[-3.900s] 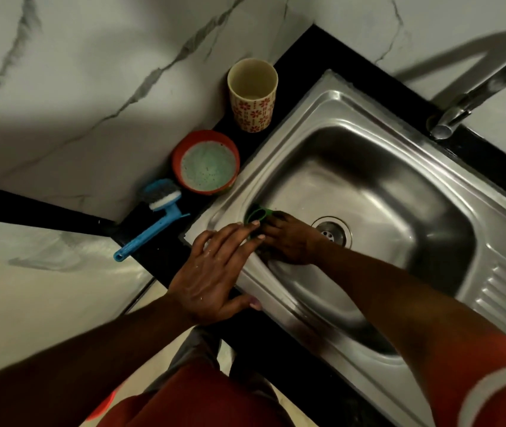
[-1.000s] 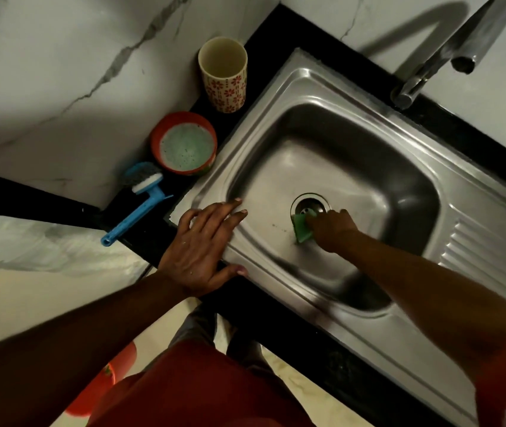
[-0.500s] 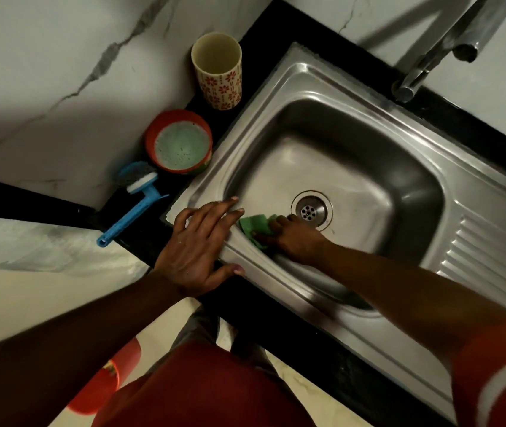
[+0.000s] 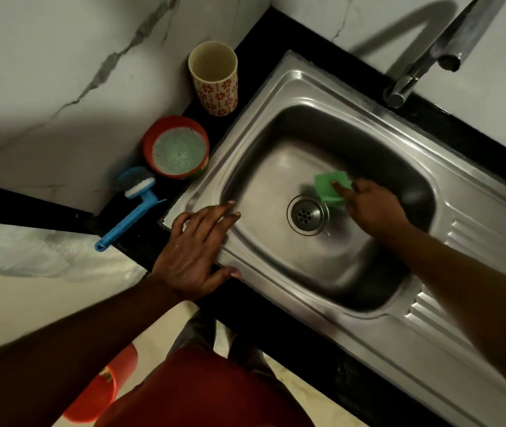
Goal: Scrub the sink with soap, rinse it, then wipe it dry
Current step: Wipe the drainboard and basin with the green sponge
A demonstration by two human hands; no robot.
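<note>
The stainless steel sink point(image 4: 276, 97) fills the middle and right of the view, with its round drain point(image 4: 306, 214) in the basin floor. My right hand point(image 4: 369, 208) is inside the basin, just right of the drain. Its fingers press a green scrub pad point(image 4: 327, 183) flat onto the basin floor. Spread flat, my left hand point(image 4: 196, 251) rests on the sink's near-left rim, fingers straight.
A tap point(image 4: 424, 60) stands at the back right. On the black counter left of the sink are a flowered cup point(image 4: 214, 78), an orange bowl of green soap point(image 4: 177, 147) and a blue-handled brush point(image 4: 131, 208). A ribbed drainboard point(image 4: 473, 251) lies to the right.
My right hand has slid the green pad from the basin's near-left side, past the drain, to the far right of it. The left hand stays on the rim.
</note>
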